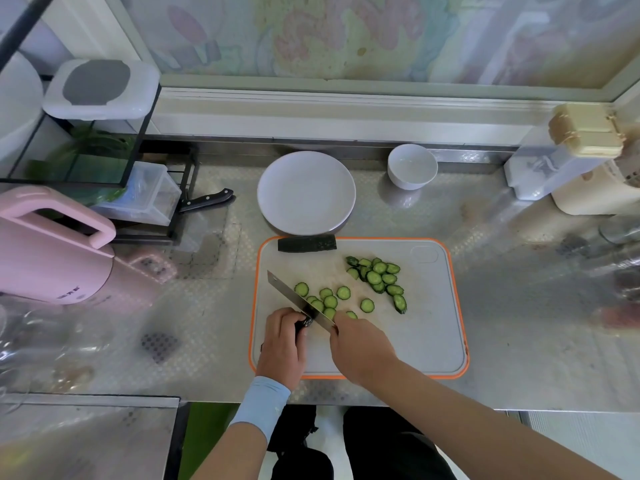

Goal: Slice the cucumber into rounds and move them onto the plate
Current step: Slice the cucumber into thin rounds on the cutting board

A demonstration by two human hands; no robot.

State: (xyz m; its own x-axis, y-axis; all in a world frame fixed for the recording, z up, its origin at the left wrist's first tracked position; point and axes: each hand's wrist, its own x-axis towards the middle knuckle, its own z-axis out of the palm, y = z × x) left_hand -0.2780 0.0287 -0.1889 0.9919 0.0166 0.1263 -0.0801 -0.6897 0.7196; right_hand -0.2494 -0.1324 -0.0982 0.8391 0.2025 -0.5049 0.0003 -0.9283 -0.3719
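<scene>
1. The left hand (282, 341), with a pale blue band on its wrist, gripped the dark handle of a knife (294, 299); its fingers (289, 318) were curled tightly round that handle.
2. The knife's broad blade ran slantwise over the near left part of the cutting board (433, 341), tip pointing away and to the left.
3. The right hand (360, 348) lay over the board just beside the rear end of the blade, its back turned to the camera. Its fingers were mostly hidden beneath it, so I cannot tell whether they were spread or pinching anything.
4. A scatter of loose cucumber rounds (330, 301) lay flat on the board just to the right of the blade, some touching it.
5. A second, denser heap of slices (377, 277) sat farther right and farther back on the board, many overlapping.
6. An uncut cucumber piece (306, 244) lay lengthwise along the board's far edge.
7. The white plate (306, 192) stood on the metal surface (519, 306) just behind the board, with no cucumber on it.
8. A white bowl (412, 166) stood to the right of the plate, apart from it.
9. A pink kettle (52, 251) stood at the far left, and a black-handled spare knife (206, 200) lay near a rack behind it.
</scene>
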